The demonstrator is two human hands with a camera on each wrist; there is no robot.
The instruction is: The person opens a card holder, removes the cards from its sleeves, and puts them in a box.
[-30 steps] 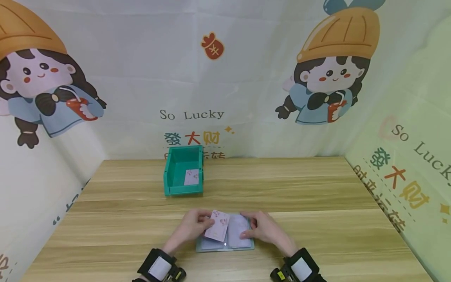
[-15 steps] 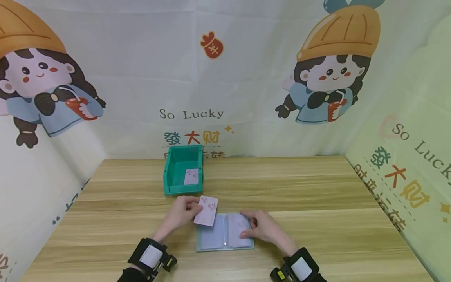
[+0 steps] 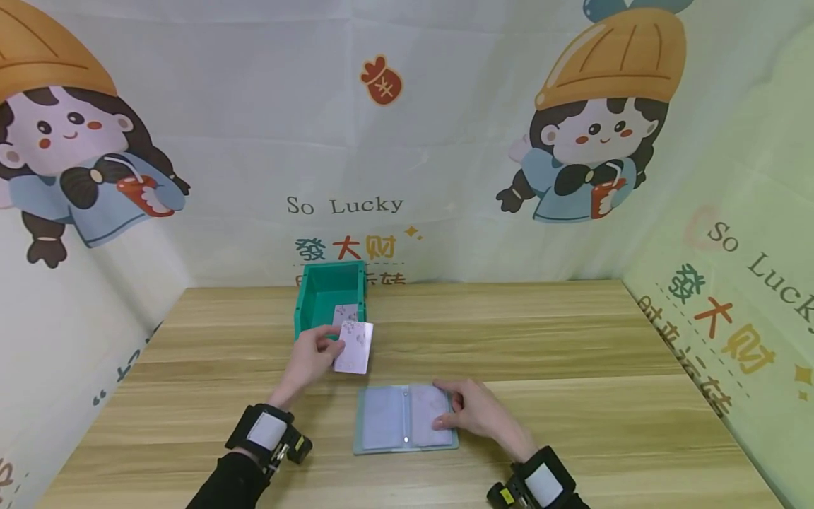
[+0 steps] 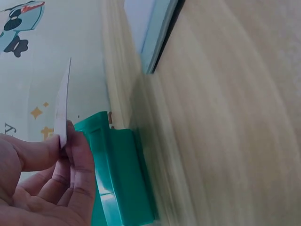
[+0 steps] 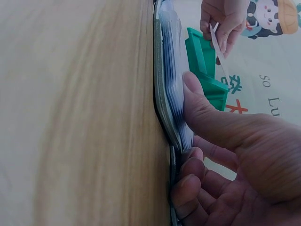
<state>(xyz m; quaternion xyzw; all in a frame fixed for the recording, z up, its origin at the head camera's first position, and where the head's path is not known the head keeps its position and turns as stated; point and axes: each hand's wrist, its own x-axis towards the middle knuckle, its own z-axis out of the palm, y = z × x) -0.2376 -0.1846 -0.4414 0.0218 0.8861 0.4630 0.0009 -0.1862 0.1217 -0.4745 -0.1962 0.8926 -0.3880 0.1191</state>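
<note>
Between thumb and fingers the left hand (image 3: 313, 360) pinches a pale pink patterned card (image 3: 354, 348), raised in front of the green bin (image 3: 331, 274). Seen edge-on in the left wrist view, the card (image 4: 63, 110) stands up from the fingertips. Another such card (image 3: 345, 312) lies inside the bin, partly covered by the held one. An open booklet (image 3: 384, 418) with clear sleeves and a centre binding lies on the table. The right hand (image 3: 473, 410) grips its right side, thumb on the pages in the right wrist view and fingers at the cover's edge (image 5: 162, 94).
The wooden table (image 3: 540, 332) reaches back to a printed cloth wall (image 3: 445, 141), with another cloth side at the right (image 3: 750, 233). The bin stands near the table's back edge, behind and left of the booklet.
The left hand has carried its card away from above the booklet, back and to the left, to the front of the bin. The right hand has stayed on the booklet.
</note>
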